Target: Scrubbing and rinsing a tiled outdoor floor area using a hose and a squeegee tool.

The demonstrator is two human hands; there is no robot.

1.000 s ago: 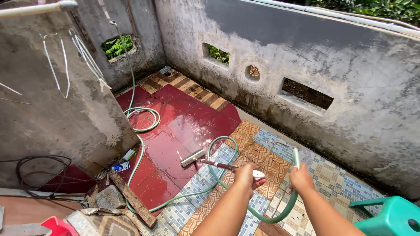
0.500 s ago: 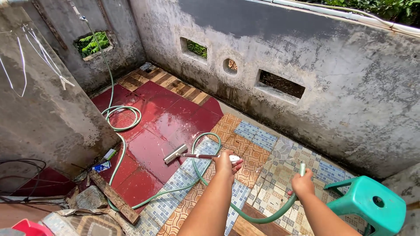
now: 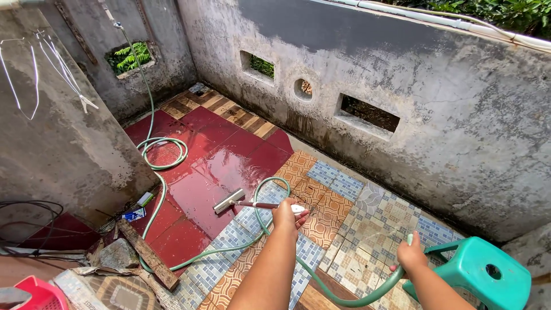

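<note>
Head view: hands (image 3: 285, 216) (ribbed green hose (image 3: 241, 247); brush (image 3: 229, 201))

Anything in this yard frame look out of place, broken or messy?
Yes. By the left wall lies a heap of rubble: a loose wooden plank, a stone chunk and torn scraps. The red tiles are wet. The green hose snakes in loops across the floor, and the grey wall is stained and patchy.

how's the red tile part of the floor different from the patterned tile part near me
The red tiles are plain, glossy and wet, mirroring the wall; the patterned tiles mix blue and orange motifs and look duller. The brush head held by the left hand rests on the red; the teal stool by the right hand stands on the patterned. The green hose crosses both.
</note>
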